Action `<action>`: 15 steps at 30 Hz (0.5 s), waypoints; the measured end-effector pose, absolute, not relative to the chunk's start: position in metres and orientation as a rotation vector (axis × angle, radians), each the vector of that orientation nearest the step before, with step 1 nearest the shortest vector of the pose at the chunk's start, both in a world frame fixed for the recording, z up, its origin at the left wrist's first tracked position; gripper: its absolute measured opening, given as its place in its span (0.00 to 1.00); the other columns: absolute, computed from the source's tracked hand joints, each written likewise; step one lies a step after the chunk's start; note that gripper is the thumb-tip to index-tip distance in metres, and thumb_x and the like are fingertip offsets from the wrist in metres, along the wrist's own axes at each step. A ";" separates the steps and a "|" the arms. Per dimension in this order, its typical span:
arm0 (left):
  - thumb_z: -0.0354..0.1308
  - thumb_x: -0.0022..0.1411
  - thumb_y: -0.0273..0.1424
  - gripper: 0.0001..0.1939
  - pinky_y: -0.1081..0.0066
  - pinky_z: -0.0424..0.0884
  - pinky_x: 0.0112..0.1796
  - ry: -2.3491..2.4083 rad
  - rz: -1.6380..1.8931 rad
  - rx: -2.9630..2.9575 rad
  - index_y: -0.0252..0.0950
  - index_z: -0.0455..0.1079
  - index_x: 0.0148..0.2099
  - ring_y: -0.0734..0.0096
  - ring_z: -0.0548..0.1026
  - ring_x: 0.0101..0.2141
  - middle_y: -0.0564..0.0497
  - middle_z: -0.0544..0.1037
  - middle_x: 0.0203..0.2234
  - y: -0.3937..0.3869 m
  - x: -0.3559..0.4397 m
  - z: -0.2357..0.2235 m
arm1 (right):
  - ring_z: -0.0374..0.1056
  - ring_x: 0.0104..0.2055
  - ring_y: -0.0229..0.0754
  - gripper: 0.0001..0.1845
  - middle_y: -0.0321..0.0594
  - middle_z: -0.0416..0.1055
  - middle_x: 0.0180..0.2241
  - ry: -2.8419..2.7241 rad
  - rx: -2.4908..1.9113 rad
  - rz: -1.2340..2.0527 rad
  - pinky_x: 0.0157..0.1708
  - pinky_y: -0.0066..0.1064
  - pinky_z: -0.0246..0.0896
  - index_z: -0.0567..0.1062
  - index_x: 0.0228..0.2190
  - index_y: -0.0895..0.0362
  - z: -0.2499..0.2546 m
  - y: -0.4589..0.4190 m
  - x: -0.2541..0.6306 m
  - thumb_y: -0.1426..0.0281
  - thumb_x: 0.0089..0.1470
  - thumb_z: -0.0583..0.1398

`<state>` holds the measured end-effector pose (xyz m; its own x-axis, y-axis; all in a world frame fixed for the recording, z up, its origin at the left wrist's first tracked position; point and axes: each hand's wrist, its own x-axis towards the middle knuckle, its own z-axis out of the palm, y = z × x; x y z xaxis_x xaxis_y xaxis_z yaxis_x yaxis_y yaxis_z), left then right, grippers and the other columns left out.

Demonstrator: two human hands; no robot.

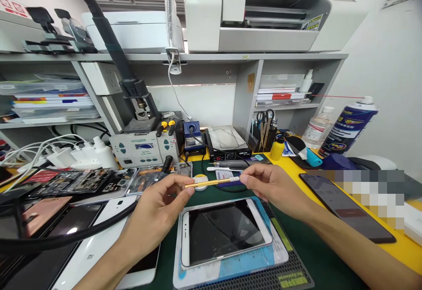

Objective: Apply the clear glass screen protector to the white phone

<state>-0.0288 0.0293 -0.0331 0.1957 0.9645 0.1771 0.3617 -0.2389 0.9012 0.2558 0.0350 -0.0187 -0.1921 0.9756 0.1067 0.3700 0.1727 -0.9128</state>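
1. Fingers of the left hand (pixel 161 204) pinched the left end of a thin gold stick (pixel 211 182). The thumb was on the near side.
2. The right hand (pixel 275 189) pinched the other end, where the stick had a white tip. So both hands had hold of it.
3. The gold stick was up in the air, almost flat, past the far edge of a tablet (pixel 226 230).
4. The tablet had a white edge and a dark screen, and it lay face up. It sat a bit crooked on a blue and white flat thing (pixel 280 255).
5. Under that was a dark sheet with little holes (pixel 298 277), and a green mat (pixel 296 226) was around it.
6. Behind the stick were a small round white thing (pixel 201 179) and a white pen-like thing (pixel 219 169).
7. On the left, a fat black tube (pixel 95 228) went over a big white device (pixel 92 255). A gray machine (pixel 141 147) with buttons stood farther back.
8. On the right, a dark phone (pixel 346 206) lay on the yellow table top (pixel 400 248).
9. Far on the right were a small yellow bottle (pixel 277 148), a clear bottle (pixel 318 129) and a leaning blue spray can (pixel 349 127).
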 end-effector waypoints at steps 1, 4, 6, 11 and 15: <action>0.59 0.65 0.50 0.18 0.75 0.57 0.22 1.253 1.021 1.725 0.41 0.74 0.45 0.76 0.62 0.20 0.60 0.66 0.20 0.029 -0.029 -0.032 | 0.54 0.20 0.34 0.21 0.28 0.60 0.18 -1.693 -1.294 1.007 0.21 0.28 0.50 0.77 0.31 0.56 -0.019 0.035 0.256 0.50 0.59 0.63; 0.57 0.65 0.53 0.22 0.75 0.57 0.22 1.256 1.010 1.731 0.39 0.72 0.36 0.77 0.60 0.19 0.60 0.63 0.17 0.028 -0.028 -0.029 | 0.55 0.21 0.34 0.20 0.28 0.59 0.18 -1.693 -1.279 1.005 0.20 0.27 0.52 0.77 0.32 0.56 -0.019 0.034 0.256 0.51 0.59 0.64; 0.55 0.66 0.55 0.25 0.75 0.57 0.22 1.277 1.001 1.721 0.38 0.71 0.32 0.77 0.60 0.18 0.60 0.63 0.16 0.029 -0.027 -0.028 | 0.54 0.21 0.34 0.20 0.28 0.59 0.19 -1.691 -1.259 1.008 0.20 0.27 0.52 0.78 0.32 0.56 -0.020 0.034 0.256 0.51 0.59 0.64; 0.50 0.67 0.57 0.27 0.75 0.59 0.22 1.287 0.951 1.688 0.39 0.67 0.29 0.76 0.61 0.18 0.59 0.63 0.15 0.030 -0.026 -0.030 | 0.54 0.20 0.34 0.21 0.29 0.59 0.19 -1.697 -1.261 0.988 0.20 0.28 0.51 0.78 0.32 0.56 -0.020 0.034 0.254 0.50 0.59 0.64; 0.55 0.68 0.52 0.18 0.75 0.60 0.22 1.250 0.977 1.747 0.42 0.67 0.42 0.75 0.63 0.21 0.58 0.68 0.24 0.029 -0.030 -0.036 | 0.54 0.20 0.34 0.20 0.29 0.59 0.19 -1.689 -1.303 0.970 0.20 0.28 0.50 0.78 0.32 0.56 -0.021 0.036 0.255 0.51 0.59 0.64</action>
